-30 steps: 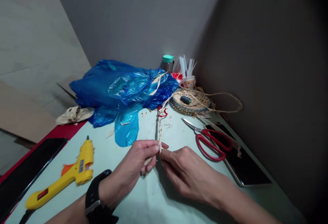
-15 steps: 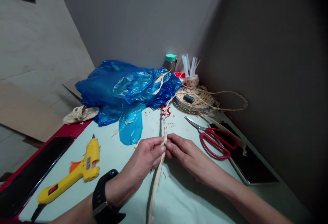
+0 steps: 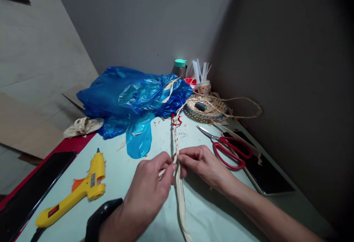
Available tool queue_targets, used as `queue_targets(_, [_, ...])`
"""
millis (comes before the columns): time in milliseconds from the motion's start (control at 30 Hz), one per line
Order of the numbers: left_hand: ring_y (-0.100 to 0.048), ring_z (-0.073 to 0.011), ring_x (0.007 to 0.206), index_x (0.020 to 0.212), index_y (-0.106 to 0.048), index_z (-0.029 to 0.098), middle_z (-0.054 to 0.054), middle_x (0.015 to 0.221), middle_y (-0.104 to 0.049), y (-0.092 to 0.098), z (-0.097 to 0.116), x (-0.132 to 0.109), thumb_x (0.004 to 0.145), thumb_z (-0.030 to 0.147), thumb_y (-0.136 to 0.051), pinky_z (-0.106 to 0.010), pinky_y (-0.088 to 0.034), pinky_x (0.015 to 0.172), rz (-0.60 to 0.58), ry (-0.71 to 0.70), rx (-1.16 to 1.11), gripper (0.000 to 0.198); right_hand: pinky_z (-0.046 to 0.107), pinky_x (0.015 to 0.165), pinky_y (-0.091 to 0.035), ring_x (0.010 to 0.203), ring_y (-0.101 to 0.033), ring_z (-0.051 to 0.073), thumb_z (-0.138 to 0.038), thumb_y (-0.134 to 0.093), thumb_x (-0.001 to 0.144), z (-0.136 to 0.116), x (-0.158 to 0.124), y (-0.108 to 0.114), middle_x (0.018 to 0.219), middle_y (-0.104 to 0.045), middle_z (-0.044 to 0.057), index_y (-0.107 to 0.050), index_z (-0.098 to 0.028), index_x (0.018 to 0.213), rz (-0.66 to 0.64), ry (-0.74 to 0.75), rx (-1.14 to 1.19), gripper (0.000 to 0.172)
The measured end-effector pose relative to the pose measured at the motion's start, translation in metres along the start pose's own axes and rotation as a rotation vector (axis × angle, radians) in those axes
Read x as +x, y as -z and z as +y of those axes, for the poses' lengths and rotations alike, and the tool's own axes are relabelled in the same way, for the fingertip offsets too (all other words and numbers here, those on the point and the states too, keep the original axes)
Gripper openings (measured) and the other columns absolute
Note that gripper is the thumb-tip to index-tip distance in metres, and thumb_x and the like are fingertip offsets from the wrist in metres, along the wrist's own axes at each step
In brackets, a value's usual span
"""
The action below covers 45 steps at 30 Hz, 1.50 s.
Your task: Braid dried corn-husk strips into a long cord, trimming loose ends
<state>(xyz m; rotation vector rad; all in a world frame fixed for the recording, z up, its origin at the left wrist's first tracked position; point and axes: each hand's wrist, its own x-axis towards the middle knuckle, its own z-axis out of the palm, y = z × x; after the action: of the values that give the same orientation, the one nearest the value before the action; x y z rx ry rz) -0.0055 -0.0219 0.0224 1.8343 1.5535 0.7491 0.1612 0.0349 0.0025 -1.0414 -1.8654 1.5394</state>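
Note:
A pale braided straw cord (image 3: 175,139) runs across the light green table top (image 3: 118,168) from a red tie near the blue bag toward me. My left hand (image 3: 149,194), with a black watch on the wrist, pinches a loose strand at the braid's near end. My right hand (image 3: 203,162) pinches the cord from the other side, fingertips almost touching the left ones. Flat unbraided strands (image 3: 181,201) trail from the hands toward the table's front.
A yellow glue gun (image 3: 74,192) lies at the left, red-handled scissors (image 3: 226,148) at the right beside a dark tablet (image 3: 265,177). Behind are a crumpled blue plastic bag (image 3: 129,96), a woven tray (image 3: 206,109), a cup of sticks (image 3: 203,83) and a green-capped jar (image 3: 179,68).
Both hands kept pinching the braid's end while working it; the left hand turned over and moved nearer, and the loose strands now trail toward me to the right.

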Motion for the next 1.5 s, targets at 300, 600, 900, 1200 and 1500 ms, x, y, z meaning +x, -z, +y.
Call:
queue_targets(300, [-0.057,-0.0212,0.047,0.089,-0.064,0.006,-0.009,0.061,-0.061,-0.044,0.004,-0.018,0.07,0.0,-0.04,-0.031,-0.036,0.044,0.232,-0.642,0.923,0.031,0.027,0.074,-0.045,0.075,-0.061,0.016,-0.035,-0.062,0.081,-0.001,-0.003,-0.001,0.082,-0.069,0.008,-0.069,-0.012,0.082,-0.103,-0.155,0.394,0.025])
queue_targets(600, [-0.058,-0.0178,0.075,0.082,-0.058,0.017,-0.005,0.08,-0.063,0.007,0.004,0.003,0.091,0.035,-0.044,-0.029,-0.042,0.068,0.076,-0.01,0.031,0.024,0.019,0.051,-0.03,0.054,-0.039,0.006,-0.038,-0.058,0.086,-0.009,-0.007,0.005,0.067,-0.055,0.0,-0.061,-0.012,0.076,-0.124,-0.081,0.314,0.028])
queue_targets(900, [-0.023,-0.0031,0.045,0.104,-0.054,0.013,0.005,0.062,-0.042,-0.009,-0.016,0.032,0.085,0.029,-0.056,-0.016,-0.015,0.042,-0.435,0.341,-0.985,0.025,0.018,0.054,-0.032,0.058,-0.043,0.007,-0.037,-0.057,0.088,-0.005,-0.006,-0.002,0.071,-0.053,-0.004,-0.045,-0.016,0.099,-0.115,-0.031,0.355,0.027])
queue_targets(1200, [-0.034,-0.0066,0.049,0.066,-0.052,0.015,0.004,0.056,-0.044,-0.006,-0.032,0.033,0.077,0.042,-0.061,-0.018,-0.023,0.045,-0.226,0.206,-0.541,0.031,0.023,0.062,-0.038,0.069,-0.053,0.014,-0.026,-0.043,0.092,-0.016,-0.018,-0.002,0.077,-0.062,0.003,-0.043,-0.018,0.109,-0.009,0.055,-0.263,0.019])
queue_targets(1500, [-0.015,-0.0048,0.04,0.067,-0.052,0.016,0.011,0.043,-0.023,-0.017,-0.035,0.031,0.07,0.056,-0.063,-0.022,-0.007,0.04,-0.268,0.355,-0.626,0.042,0.023,0.058,-0.035,0.068,-0.053,0.016,-0.026,-0.04,0.092,-0.022,-0.032,-0.002,0.083,-0.062,0.007,-0.047,-0.017,0.112,-0.012,0.002,-0.553,0.023])
